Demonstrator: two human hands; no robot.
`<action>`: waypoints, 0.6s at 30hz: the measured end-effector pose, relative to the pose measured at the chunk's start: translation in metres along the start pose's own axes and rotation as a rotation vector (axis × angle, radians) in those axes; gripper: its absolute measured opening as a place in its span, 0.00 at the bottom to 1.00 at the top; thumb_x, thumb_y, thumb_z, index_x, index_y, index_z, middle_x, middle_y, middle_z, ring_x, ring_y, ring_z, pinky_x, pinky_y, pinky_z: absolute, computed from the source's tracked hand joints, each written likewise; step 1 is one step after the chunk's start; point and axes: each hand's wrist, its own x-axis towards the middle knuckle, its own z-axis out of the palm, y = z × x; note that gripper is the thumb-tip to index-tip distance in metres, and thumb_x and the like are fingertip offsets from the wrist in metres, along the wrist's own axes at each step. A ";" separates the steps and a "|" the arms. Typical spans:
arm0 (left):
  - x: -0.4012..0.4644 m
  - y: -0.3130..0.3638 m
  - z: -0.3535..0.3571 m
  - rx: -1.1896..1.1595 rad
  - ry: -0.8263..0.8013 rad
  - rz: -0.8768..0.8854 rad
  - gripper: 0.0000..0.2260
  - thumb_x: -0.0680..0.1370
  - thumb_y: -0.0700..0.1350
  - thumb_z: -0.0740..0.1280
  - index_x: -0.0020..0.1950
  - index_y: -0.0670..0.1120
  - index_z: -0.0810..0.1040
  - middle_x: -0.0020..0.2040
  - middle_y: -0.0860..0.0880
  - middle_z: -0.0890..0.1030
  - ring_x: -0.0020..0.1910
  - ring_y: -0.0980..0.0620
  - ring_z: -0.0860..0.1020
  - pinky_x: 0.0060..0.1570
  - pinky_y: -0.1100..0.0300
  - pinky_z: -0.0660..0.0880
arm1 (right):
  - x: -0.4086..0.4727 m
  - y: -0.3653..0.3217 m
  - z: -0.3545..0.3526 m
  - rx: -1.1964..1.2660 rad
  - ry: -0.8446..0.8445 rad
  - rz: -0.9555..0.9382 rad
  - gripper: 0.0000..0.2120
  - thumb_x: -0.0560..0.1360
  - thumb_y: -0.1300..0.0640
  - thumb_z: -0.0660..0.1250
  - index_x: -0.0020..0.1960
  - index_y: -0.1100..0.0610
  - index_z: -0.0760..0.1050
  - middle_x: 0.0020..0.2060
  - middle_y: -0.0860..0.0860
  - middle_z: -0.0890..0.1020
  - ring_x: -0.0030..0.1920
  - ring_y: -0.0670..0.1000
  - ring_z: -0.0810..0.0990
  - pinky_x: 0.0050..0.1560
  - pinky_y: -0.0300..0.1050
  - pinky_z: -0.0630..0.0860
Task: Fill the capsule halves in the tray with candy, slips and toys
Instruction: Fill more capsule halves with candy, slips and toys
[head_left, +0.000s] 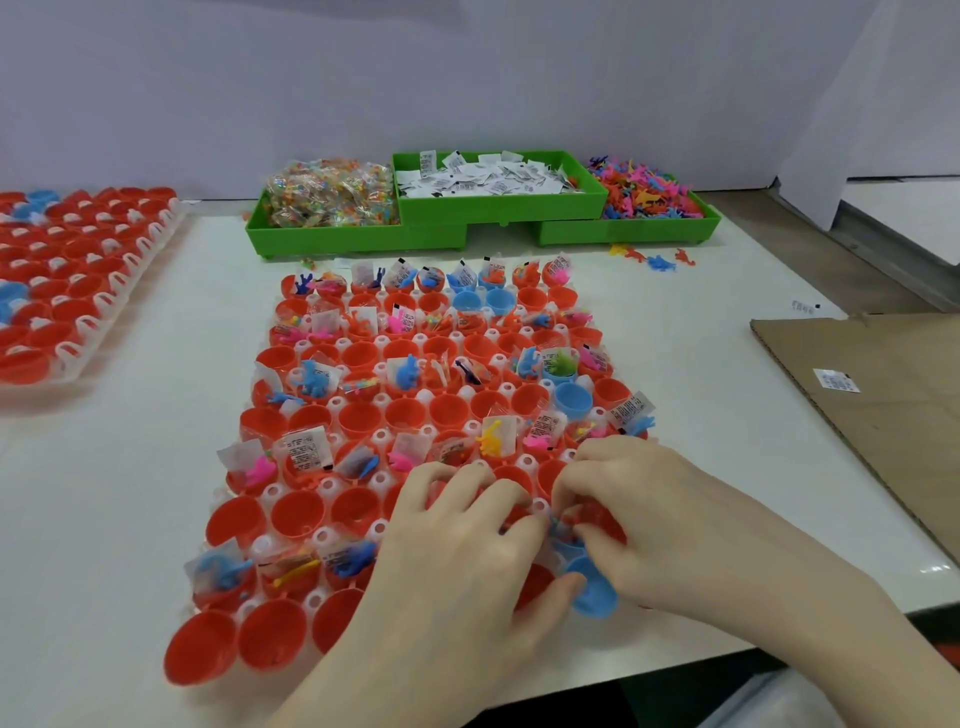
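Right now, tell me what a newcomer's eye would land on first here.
The tray of red capsule halves fills the middle of the table, alternate rows stuffed with slips and toys. Both hands, left hand and right hand, meet at its near right edge. Behind stand green bins of candy, slips and toys.

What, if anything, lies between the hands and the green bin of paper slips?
The filled tray does: the hands, left and right, work at its near edge, and the green bin sits beyond its far edge, so reaching means passing over the stuffed capsules.
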 end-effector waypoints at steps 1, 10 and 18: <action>0.000 0.000 0.000 -0.001 0.002 0.001 0.17 0.68 0.59 0.59 0.37 0.52 0.84 0.36 0.55 0.81 0.39 0.53 0.80 0.48 0.57 0.65 | 0.000 0.000 0.000 -0.005 -0.001 -0.001 0.08 0.74 0.59 0.61 0.49 0.51 0.76 0.45 0.44 0.74 0.47 0.43 0.69 0.49 0.37 0.71; -0.001 0.001 0.004 -0.015 -0.033 -0.022 0.18 0.70 0.59 0.58 0.39 0.51 0.83 0.39 0.56 0.81 0.40 0.54 0.80 0.49 0.56 0.65 | 0.011 0.012 -0.010 0.168 -0.017 0.075 0.13 0.65 0.62 0.74 0.47 0.50 0.82 0.35 0.38 0.80 0.36 0.33 0.76 0.45 0.33 0.76; 0.002 0.003 0.003 0.074 -0.012 0.114 0.17 0.71 0.55 0.58 0.39 0.48 0.83 0.43 0.52 0.81 0.47 0.51 0.77 0.54 0.56 0.64 | 0.003 0.012 -0.004 0.241 0.086 0.023 0.15 0.69 0.68 0.68 0.47 0.51 0.84 0.43 0.35 0.80 0.45 0.36 0.78 0.45 0.31 0.74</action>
